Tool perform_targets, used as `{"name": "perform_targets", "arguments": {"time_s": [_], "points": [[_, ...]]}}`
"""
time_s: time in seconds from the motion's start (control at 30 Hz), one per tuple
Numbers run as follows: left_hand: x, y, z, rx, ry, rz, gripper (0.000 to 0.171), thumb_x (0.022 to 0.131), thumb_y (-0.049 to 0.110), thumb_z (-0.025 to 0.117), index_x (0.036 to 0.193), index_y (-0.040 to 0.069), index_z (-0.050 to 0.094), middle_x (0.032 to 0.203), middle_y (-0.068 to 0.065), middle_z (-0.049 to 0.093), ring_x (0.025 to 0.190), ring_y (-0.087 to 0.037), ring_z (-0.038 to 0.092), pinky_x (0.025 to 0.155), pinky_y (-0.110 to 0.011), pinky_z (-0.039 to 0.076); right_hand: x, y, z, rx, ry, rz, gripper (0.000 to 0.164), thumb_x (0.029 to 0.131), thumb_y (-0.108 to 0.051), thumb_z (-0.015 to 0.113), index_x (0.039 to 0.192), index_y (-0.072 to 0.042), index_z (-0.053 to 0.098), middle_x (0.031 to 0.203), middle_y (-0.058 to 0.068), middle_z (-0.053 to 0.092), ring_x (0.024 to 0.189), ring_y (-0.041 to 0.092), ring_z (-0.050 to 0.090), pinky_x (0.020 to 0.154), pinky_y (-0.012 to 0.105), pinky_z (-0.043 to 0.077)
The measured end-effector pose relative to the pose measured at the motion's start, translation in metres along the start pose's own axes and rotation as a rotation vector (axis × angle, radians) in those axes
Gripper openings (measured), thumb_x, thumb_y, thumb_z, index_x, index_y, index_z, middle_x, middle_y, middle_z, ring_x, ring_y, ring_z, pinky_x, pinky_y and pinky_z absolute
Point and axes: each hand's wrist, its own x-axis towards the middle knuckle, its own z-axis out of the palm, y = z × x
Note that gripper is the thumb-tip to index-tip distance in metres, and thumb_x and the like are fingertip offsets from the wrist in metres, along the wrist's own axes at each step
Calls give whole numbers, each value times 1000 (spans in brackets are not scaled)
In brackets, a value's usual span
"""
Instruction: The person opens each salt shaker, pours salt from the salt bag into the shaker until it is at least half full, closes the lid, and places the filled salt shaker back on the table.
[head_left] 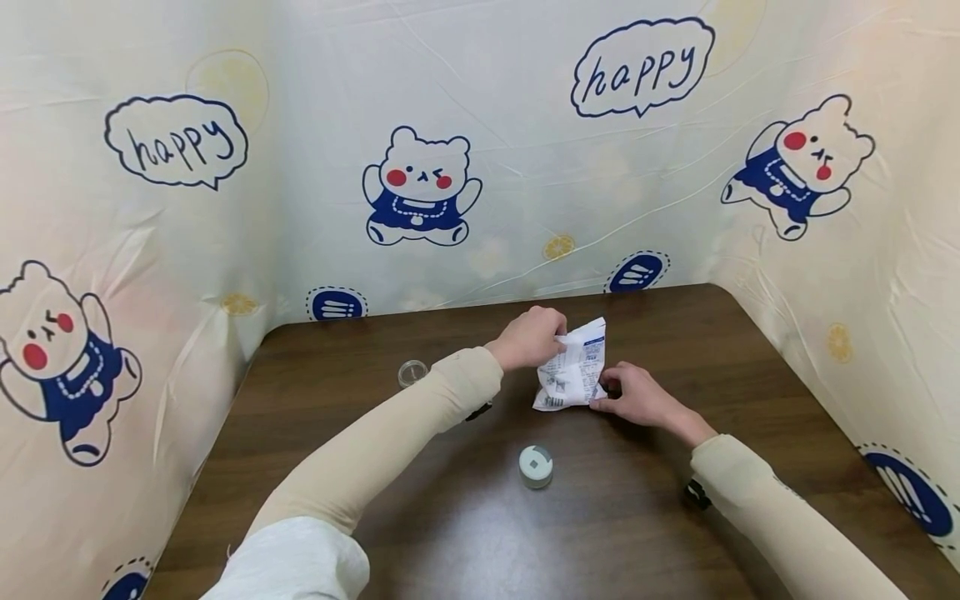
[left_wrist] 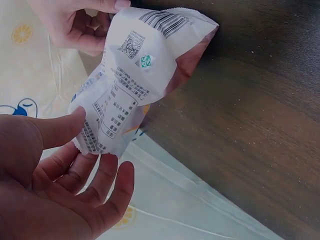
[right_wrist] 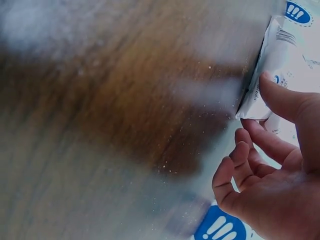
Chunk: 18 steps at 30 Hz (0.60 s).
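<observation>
A white printed snack packet [head_left: 572, 367], with a barcode and a QR code on its back, stands upright on the brown table toward the far side. My left hand [head_left: 528, 337] holds its upper end, thumb on the printed face and fingers behind, as the left wrist view shows. Low on the other side, my right hand [head_left: 637, 393] pinches the bottom corner between thumb and index finger. In the right wrist view, that hand's other fingers [right_wrist: 225, 175] curl loosely beside the packet [right_wrist: 272, 65].
Nearer to me on the wooden table [head_left: 615, 517] is a small round container [head_left: 536, 468] with a pale top. A clear round dish or lid [head_left: 412, 373] lies beside my left forearm. Printed cloth [head_left: 510, 167] hangs around the table's back and sides.
</observation>
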Motion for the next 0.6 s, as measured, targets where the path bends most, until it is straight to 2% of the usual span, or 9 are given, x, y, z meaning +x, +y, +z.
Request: {"name": "perform_targets", "arguments": {"time_s": [0.13,0.27,0.6], "points": [[-2,1,3,22,2,6,9,102,14,71,107,6,73,98,-5,69,79,-16,63,66,-27,52,-1,-2,1,0,-4,2,29,87,-24,88,97,-2,72,88,8,58,82,24,52,74,39,43],[-4,2,5,40,-23,4,11,103,14,69,111,7,70,99,-5,68,80,-17,62,66,-27,51,-1,-2,2,-2,-5,-2,30,87,-24,88,98,-2,72,89,9,59,82,24,52,74,39,44],[-5,3,0,8,-55,6,12,104,15,68,114,9,66,102,-7,65,84,-20,61,71,-27,51,-1,0,3,-1,14,-19,28,87,-23,89,94,-3,71,86,8,57,81,24,52,73,38,42]]}}
